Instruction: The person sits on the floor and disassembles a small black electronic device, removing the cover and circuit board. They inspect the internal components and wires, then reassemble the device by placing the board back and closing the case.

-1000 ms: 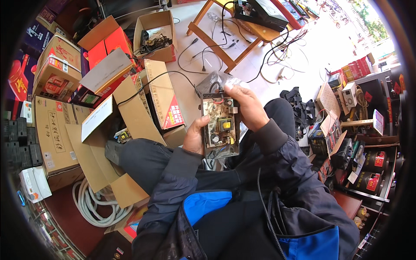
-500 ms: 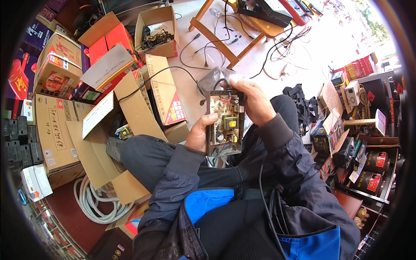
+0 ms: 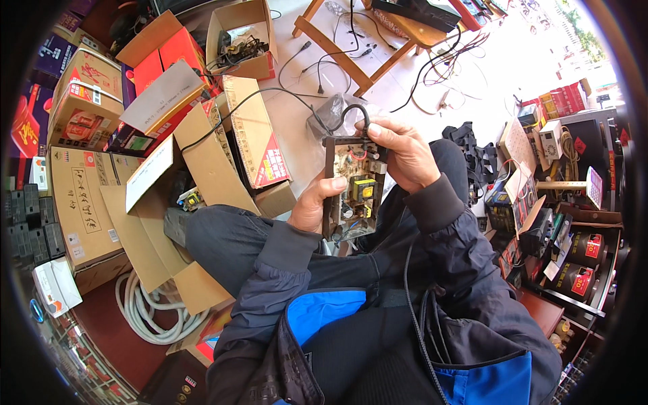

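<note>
An uncovered power supply (image 3: 352,189), a dark box-shaped case with a circuit board and a yellow transformer, is held above my crossed legs. My left hand (image 3: 310,208) grips its left side, the thumb lying over the rim. At its upper right corner, my right hand (image 3: 407,156) is closed with thumb and fingers on the black cable (image 3: 356,106), which arches out of the case's top end. Red and other thin wires show inside near that end. The right fingertips behind the cable are partly hidden.
Cardboard boxes (image 3: 84,202) crowd the left, one with a cable tangle (image 3: 246,50). A coiled white hose (image 3: 152,324) lies lower left. Ahead stands a wooden stool (image 3: 344,61) with loose cords around it. A clear plastic bag (image 3: 331,111) lies beyond the case. Packed shelves (image 3: 574,263) line the right.
The black cable now bends in a higher arch above the case. My right hand has shifted slightly right and down, still at the cable's entry. The left hand keeps its grip.
</note>
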`<state>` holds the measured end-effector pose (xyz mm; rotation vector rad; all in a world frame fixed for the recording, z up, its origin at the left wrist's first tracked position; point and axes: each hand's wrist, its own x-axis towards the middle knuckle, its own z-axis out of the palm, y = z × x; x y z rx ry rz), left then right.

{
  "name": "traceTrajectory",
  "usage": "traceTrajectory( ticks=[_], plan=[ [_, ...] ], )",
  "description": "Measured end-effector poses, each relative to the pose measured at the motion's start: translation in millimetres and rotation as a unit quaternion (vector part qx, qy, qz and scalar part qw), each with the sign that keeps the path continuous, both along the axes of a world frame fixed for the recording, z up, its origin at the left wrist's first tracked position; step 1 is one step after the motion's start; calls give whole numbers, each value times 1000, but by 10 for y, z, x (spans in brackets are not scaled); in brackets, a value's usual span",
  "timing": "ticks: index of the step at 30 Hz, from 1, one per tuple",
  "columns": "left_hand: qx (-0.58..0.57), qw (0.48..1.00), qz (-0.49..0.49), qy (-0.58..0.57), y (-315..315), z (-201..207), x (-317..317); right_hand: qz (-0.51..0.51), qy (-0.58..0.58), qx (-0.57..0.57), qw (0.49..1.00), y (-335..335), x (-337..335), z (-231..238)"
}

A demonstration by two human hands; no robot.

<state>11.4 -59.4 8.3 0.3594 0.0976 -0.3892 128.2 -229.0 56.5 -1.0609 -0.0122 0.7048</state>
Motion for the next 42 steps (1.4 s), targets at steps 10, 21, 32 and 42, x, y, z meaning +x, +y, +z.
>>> traceTrajectory(
  ticks=[10,21,32,42],
  plan=[
    [4,1000,-10,5,25,-16,-12,12,16,13,1000,-31,25,5],
    [12,1000,-16,-1,13,10,-46,93,0,-26,995,-60,69,-32],
    [79,997,-4,4,42,77,-33,40,-25,0,999,-82,-30,-89],
    [127,992,9,-6,19,154,-1,28,-141,-90,986,-30,-70,-24]
  ],
)
